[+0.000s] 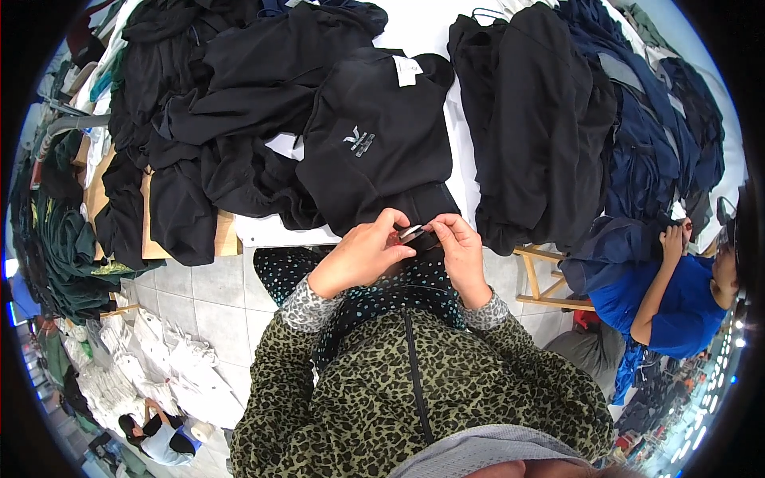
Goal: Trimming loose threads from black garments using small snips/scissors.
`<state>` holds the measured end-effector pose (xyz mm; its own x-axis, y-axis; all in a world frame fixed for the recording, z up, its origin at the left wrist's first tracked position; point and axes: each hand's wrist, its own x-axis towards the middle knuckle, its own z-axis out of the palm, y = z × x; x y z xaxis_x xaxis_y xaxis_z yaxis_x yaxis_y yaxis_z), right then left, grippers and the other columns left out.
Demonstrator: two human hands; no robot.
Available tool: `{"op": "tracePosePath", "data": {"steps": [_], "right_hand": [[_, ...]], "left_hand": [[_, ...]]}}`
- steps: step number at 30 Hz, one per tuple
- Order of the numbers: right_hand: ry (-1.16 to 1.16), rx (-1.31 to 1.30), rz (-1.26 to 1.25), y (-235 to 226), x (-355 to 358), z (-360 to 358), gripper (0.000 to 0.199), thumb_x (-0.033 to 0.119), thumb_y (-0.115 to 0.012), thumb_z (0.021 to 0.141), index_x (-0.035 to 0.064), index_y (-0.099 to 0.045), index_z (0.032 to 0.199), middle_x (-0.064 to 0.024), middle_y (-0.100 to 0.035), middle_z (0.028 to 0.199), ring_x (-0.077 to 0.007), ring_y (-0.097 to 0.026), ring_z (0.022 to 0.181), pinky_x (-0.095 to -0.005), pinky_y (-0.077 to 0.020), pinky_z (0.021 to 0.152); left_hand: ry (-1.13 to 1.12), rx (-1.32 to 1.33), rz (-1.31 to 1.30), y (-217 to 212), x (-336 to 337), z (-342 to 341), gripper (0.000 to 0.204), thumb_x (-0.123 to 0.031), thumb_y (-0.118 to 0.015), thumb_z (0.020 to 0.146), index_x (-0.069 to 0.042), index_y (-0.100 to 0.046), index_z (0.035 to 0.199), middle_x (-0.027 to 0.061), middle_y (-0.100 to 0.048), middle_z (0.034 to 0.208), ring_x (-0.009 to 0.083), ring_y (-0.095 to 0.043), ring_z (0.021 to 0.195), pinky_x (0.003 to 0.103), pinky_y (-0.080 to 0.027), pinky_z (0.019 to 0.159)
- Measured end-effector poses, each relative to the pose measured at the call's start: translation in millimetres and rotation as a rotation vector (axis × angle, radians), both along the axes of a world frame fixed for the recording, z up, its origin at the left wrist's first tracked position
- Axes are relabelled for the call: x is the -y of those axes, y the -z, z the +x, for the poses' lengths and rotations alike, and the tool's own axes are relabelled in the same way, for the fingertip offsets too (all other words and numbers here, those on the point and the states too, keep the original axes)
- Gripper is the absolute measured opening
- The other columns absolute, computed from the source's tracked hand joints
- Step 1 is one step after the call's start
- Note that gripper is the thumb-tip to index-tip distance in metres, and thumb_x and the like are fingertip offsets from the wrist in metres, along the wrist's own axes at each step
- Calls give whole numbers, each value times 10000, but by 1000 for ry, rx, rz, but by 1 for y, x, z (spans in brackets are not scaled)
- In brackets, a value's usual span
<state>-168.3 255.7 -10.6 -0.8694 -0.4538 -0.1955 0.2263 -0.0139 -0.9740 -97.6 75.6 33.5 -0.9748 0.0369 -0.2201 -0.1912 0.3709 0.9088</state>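
A black garment (386, 131) with a white tag near its collar and a small light print lies in front of me, its near end drawn to the table's edge. My left hand (365, 251) is closed around small thread snips (411, 233), whose shiny metal blades point to the right. My right hand (460, 251) is closed, thumb and fingertips pinching the near edge of the black garment close to the blades. Whether a thread sits between the fingertips is too small to tell.
Heaped black clothes (239, 103) cover the table's left side. More black garments (542, 119) and navy ones (649, 135) lie to the right. A wooden stool (550, 301) stands below the right edge. A person in blue (677, 307) works at right; another person (163, 438) is lower left beside white cloth (171, 358).
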Motion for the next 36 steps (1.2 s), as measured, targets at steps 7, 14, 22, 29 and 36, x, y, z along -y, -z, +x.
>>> {"op": "tracePosePath", "data": {"steps": [7,14,22,29,36], "right_hand": [[-21,-164,82,2,0,-1,95,83,-566,909,-2,-608,919,-22,-650,823,-60,-574,768,-204,-456,681],[-24,-267,140,-3,1,1,91,74,-588,890,-11,-616,902,-32,-659,786,-63,-589,738,-211,-465,659],[-34,-240,126,-4,0,1,94,73,-582,895,-13,-616,910,-40,-667,816,-55,-576,748,-208,-463,669],[94,-50,-51,-6,-1,-1,165,84,-562,911,41,-565,1070,-57,-651,974,-41,-553,779,-176,-413,655],[127,54,-190,-19,2,2,400,-11,-567,864,51,-448,1241,-77,-575,1134,-43,-530,763,-205,-471,733]], "left_hand": [[7,-47,-114,5,-6,-2,347,-151,-694,792,-21,-440,988,152,-616,726,302,-619,685,363,-452,612],[32,-63,-119,7,-9,-4,339,-151,-689,789,-19,-445,984,155,-610,727,308,-622,703,366,-450,626],[28,-86,-110,6,-10,-3,332,-141,-692,787,-16,-451,979,160,-606,731,297,-628,714,364,-458,631],[-344,-173,126,19,-18,12,352,-120,-718,785,-20,-503,1045,48,-603,810,103,-567,718,245,-469,639],[-453,-288,170,28,-43,3,181,-60,-694,799,23,-574,906,53,-588,881,118,-599,784,224,-487,687]]}}
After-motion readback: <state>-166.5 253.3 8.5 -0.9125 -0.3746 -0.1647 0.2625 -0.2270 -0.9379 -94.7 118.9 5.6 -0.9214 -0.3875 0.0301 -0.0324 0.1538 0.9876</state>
